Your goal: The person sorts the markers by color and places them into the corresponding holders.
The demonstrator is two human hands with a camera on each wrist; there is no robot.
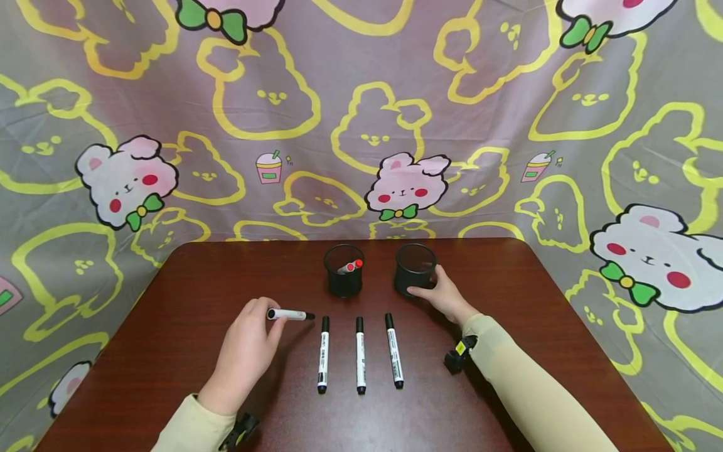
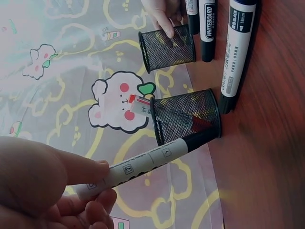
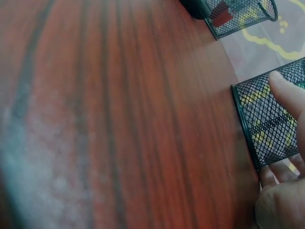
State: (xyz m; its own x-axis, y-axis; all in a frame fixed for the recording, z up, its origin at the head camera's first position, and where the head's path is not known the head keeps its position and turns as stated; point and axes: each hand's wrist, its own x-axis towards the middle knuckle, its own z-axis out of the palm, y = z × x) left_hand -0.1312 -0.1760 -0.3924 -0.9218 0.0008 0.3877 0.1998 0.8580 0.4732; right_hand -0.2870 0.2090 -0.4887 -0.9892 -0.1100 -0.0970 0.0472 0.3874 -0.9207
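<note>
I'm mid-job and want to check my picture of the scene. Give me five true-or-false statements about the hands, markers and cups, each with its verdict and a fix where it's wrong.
1. The right hand grips a black mesh cup. True.
2. Five loose markers lie in a row. False: three loose markers lie on the table.
3. The left hand pinches a white marker with a black cap. True.
4. Red-ended markers are in the other cup. True.
5. The other cup is tipped on its side. False: it stands upright, and so does the gripped one.
</note>
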